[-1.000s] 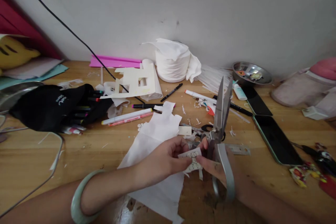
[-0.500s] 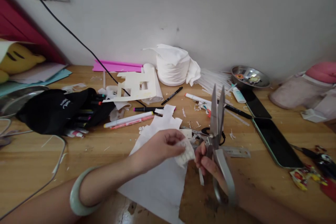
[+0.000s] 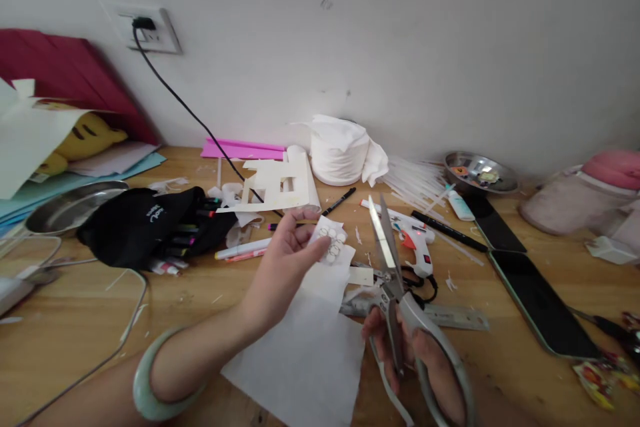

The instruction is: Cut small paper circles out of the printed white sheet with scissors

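Observation:
Between the thumb and fingers of my left hand [image 3: 285, 267] is a small piece of white paper [image 3: 332, 245] with round outlines drawn on it. My right hand [image 3: 400, 347] is closed around grey-handled scissors [image 3: 389, 280], whose blades point up and away and stand slightly apart. The blades are to the right of the paper piece and do not touch it. A thin white strip hangs below my right hand. Under my hands lies a larger white sheet [image 3: 305, 360] with a cut upper edge.
A white glue gun [image 3: 421, 250] and a metal ruler [image 3: 457, 317] lie beyond the scissors. Two phones [image 3: 543, 303] lie to the right. A black marker pouch [image 3: 145, 227] is at the left. By the wall stand a tissue roll [image 3: 340, 153] and a metal bowl [image 3: 480, 173].
My left hand has lifted the paper piece up and left and turned its drawn side toward me. The scissors have moved down and left, away from the paper. The view has shifted.

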`<act>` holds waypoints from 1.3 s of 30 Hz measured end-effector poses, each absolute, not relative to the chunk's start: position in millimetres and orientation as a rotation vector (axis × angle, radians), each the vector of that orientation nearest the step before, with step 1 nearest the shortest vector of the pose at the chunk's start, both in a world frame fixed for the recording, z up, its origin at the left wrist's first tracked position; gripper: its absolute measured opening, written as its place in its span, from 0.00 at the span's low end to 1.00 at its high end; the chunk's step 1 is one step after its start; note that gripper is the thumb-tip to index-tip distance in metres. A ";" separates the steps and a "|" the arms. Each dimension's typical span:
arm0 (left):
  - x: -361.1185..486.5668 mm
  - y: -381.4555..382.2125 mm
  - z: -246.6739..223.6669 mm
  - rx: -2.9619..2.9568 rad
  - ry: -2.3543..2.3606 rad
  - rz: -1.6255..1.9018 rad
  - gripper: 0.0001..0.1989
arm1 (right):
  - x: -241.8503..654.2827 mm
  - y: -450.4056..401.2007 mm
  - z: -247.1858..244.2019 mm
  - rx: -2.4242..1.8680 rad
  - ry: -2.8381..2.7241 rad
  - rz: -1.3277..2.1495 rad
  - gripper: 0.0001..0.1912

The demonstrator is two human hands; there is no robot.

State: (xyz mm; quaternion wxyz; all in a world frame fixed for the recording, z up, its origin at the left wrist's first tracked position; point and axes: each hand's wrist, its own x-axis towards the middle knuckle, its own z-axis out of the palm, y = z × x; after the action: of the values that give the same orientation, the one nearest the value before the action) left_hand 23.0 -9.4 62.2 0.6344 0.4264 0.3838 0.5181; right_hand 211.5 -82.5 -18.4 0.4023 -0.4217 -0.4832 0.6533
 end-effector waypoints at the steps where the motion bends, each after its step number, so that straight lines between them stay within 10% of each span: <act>1: 26.1 -13.8 61.8 1.004 0.849 1.174 0.14 | 212.1 -81.0 -16.0 -1.045 -1.215 1.666 0.30; 39: 47.0 -36.4 36.4 1.028 0.742 0.505 0.09 | 220.5 -80.7 8.6 -1.253 -1.168 1.323 0.13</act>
State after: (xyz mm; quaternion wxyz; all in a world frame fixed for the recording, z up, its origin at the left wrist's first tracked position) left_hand 47.0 -36.4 36.4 0.7762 0.4749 0.3430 0.2332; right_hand 220.5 -80.7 8.6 0.4693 -0.5113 -0.4766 0.5396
